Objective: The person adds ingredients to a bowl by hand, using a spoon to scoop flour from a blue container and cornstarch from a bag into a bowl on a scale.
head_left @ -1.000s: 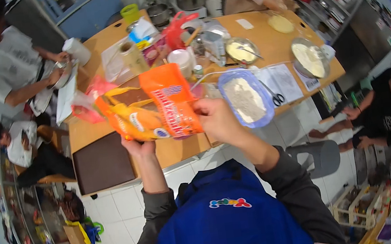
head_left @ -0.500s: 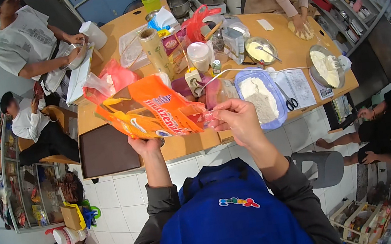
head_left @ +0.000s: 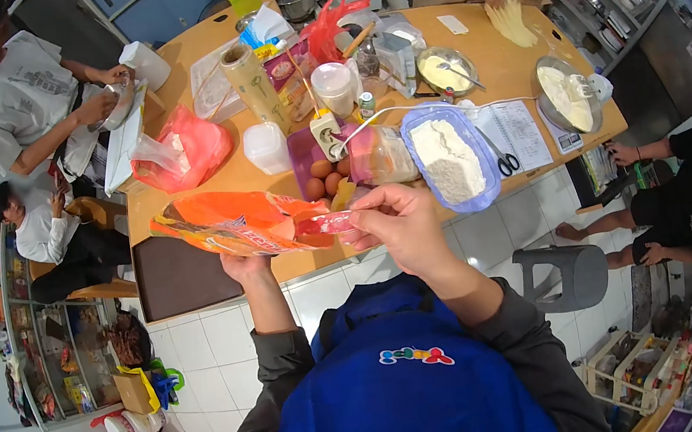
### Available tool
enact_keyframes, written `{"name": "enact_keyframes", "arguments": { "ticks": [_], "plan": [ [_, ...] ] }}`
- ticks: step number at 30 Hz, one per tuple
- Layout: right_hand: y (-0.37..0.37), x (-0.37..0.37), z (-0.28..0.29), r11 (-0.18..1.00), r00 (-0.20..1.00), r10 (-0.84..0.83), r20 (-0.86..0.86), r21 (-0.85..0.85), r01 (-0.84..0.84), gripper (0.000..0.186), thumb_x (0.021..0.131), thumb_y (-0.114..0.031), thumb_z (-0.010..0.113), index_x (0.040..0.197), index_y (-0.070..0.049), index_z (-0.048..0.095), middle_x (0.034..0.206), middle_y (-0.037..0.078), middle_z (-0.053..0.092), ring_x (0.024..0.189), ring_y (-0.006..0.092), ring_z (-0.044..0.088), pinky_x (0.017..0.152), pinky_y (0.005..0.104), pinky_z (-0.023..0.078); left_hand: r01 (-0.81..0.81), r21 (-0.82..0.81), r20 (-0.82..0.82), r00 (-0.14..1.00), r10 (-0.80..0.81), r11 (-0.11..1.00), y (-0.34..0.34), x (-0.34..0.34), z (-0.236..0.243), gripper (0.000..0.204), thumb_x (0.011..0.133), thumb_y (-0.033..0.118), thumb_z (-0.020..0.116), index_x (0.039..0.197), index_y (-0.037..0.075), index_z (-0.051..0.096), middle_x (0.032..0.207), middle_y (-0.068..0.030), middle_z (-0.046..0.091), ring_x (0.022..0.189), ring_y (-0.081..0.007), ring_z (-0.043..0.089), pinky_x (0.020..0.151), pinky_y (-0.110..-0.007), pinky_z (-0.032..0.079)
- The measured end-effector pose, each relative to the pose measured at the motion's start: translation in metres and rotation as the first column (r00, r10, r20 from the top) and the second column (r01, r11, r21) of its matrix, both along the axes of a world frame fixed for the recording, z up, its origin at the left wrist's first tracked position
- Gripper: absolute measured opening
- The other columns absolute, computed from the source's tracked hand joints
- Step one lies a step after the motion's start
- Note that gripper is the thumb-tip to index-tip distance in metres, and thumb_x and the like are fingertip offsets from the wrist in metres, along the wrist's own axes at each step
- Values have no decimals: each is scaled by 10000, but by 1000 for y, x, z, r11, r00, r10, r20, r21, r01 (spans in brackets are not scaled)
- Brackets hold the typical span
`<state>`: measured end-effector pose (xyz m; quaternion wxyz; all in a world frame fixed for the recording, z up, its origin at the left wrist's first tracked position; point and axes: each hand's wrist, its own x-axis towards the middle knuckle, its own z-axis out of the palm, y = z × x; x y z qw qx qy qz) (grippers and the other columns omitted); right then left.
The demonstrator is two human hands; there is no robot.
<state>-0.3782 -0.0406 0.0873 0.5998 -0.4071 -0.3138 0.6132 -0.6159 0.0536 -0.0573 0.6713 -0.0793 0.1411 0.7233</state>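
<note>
Orange packet [head_left: 233, 218], left hand [head_left: 248, 268] gripping it — right hand [head_left: 404, 224] pinching reddish piece [head_left: 328, 224], eggs [head_left: 321, 169] beyond

Bright orange printed plastic packet [head_left: 228, 218], tilted; aloft between both hands [head_left: 409, 229]

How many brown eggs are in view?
4, all in the purple tray: back-left egg, back-right egg, front-left egg, front-right egg. The power strip or orange packet may hide more.
</note>
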Motion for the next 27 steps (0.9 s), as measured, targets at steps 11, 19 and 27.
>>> {"name": "enact_keyframes", "arguments": {
  "ticks": [11,19,27],
  "plan": [
    [14,-3,-26,1000,980,-17,199,11,15,80,756,-8,571,821,35,555,738,71,583,611,110,579,514,235,522,-43,-109,-95,995,32,993,4,7,16,453,813,240,305,1204,36,407,1253,-150,407,1171,-304,371,999,-477,247],
    [19,-2,-37,996,934,-86,346,49,74,174,729,18,579,881,25,495,764,83,588,631,103,561,510,230,457,-76,-134,-190,981,49,988,-1,26,53,520,764,295,378,1226,57,384,1285,-142,364,1201,-302,326,1000,-488,229],
    [27,-7,-54,984,930,-155,334,141,113,162,724,41,593,869,23,522,786,54,593,678,84,548,590,221,443,-105,-111,-145,986,88,988,6,13,47,509,779,288,371,1227,47,376,1279,-155,359,1191,-315,332,990,-498,238]
  ]
}}
